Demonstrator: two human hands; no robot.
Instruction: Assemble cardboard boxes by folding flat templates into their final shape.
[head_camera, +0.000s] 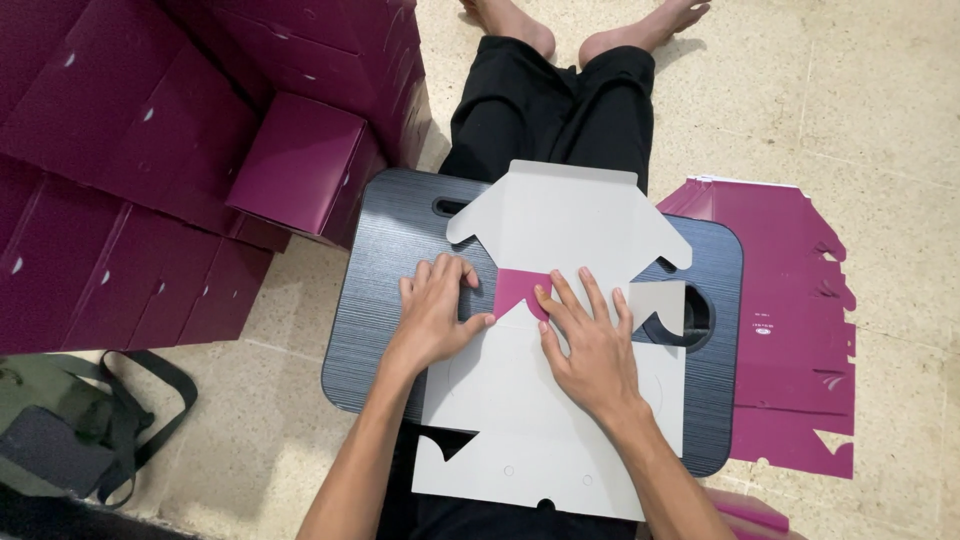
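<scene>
Where flap (523, 290) folds, creased edge under hands.

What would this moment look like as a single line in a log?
left hand: pressing flat white carton blank | right hand: flat on magenta flap | under: dark lap desk | left: folded magenta boxes

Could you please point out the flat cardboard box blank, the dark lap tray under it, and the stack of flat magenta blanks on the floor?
Cardboard box blank (560, 215), head view, on its upper white panel.
Lap tray (385, 300), head view, on its bare left part.
Magenta blanks (790, 330), head view, on the top sheet's middle.
</scene>
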